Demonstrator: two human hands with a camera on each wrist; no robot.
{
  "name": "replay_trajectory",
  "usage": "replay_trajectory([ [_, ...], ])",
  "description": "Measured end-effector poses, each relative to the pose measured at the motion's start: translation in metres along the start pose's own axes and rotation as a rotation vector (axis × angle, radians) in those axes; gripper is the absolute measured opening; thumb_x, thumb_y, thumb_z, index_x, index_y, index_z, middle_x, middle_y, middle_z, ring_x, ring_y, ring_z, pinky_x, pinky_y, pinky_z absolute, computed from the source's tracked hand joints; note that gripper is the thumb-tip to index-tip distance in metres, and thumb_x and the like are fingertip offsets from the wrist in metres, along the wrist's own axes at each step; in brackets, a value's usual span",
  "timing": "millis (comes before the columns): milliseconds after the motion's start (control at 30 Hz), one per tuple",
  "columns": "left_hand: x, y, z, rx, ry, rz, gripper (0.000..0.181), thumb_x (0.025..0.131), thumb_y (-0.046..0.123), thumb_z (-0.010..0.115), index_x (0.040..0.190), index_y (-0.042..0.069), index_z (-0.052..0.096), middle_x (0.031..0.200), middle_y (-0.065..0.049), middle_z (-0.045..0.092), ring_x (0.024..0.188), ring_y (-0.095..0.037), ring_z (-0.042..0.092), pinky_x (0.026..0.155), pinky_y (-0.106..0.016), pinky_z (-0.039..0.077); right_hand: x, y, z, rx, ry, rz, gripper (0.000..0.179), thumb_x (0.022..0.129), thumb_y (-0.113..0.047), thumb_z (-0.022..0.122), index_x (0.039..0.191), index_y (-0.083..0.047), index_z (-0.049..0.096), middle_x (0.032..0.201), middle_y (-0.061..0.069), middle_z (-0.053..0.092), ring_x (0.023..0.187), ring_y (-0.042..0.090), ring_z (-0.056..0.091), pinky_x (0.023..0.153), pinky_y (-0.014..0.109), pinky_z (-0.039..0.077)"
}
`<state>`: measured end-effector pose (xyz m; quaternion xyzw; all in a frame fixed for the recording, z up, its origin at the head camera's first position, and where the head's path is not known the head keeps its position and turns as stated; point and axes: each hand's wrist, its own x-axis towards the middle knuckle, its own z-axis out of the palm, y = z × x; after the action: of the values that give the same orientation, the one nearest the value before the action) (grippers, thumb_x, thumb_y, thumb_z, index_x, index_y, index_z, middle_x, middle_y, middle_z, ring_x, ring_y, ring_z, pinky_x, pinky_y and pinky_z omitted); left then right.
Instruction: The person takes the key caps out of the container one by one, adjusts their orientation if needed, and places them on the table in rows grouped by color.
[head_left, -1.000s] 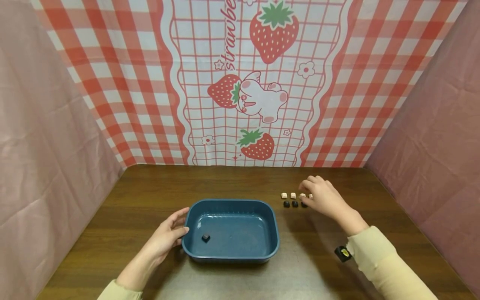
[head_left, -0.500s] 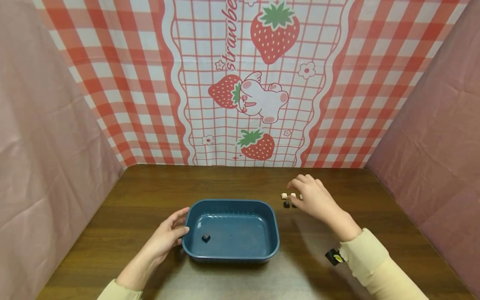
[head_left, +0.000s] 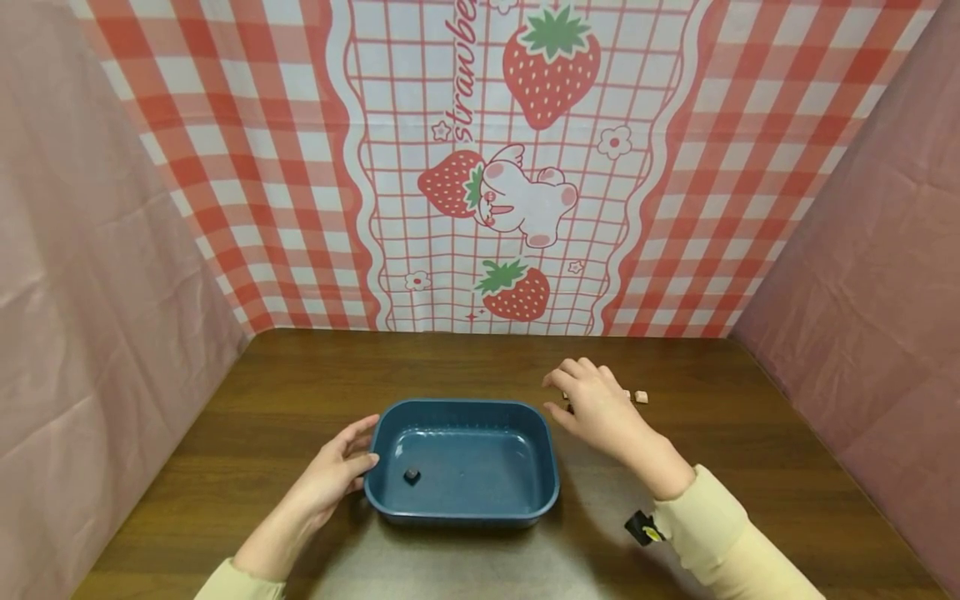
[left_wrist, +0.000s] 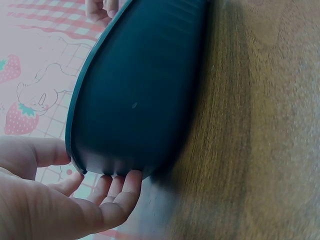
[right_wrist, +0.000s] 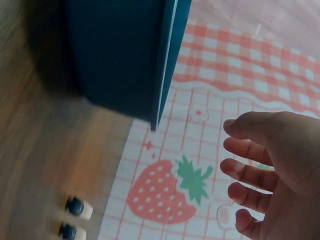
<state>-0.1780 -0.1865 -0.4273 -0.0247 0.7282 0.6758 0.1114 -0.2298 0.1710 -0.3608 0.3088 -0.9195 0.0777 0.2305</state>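
A blue plastic bin [head_left: 461, 518] stands on the table, and my left hand [head_left: 337, 467] holds its left end. In the left wrist view, the thumb is at the rim and the fingertips lie against the outer wall. One small black keycap [head_left: 412, 476] lies inside the bin at the left. My right hand [head_left: 596, 408] hovers near the bin's back right corner, fingers loosely bent. Nothing shows between its fingers [right_wrist: 247, 172] in the right wrist view. White keycaps [head_left: 641, 397] and black keycaps [right_wrist: 75, 206] stand in rows there, mostly hidden by this hand in the head view.
The brown wooden table [head_left: 360, 358] ends at a red and white strawberry-print cloth [head_left: 285, 208] behind. Pink cloths [head_left: 847, 250] hang on both sides. A small black block with a yellow mark [head_left: 642, 528] is at the right sleeve.
My right hand has moved left across the keycap rows toward the bin, uncovering white keycaps at the right end. The left hand and bin have stayed put.
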Motion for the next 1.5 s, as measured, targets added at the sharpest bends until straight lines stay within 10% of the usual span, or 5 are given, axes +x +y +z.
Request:
replay_trajectory([
  [1500,0.000,0.001,-0.001,-0.003,-0.018,0.000,0.057,0.092,-0.001,0.049,0.145,0.009,0.032,0.138,-0.026,0.041,0.109,-0.030,0.053,0.076,-0.035,0.049,0.022,-0.102,0.066,0.184,-0.191,-0.180,0.026,0.083,-0.030,0.071,0.106,-0.019,0.066,0.102,-0.005,0.059,0.087,0.013,0.049,0.069,0.028,0.037],
])
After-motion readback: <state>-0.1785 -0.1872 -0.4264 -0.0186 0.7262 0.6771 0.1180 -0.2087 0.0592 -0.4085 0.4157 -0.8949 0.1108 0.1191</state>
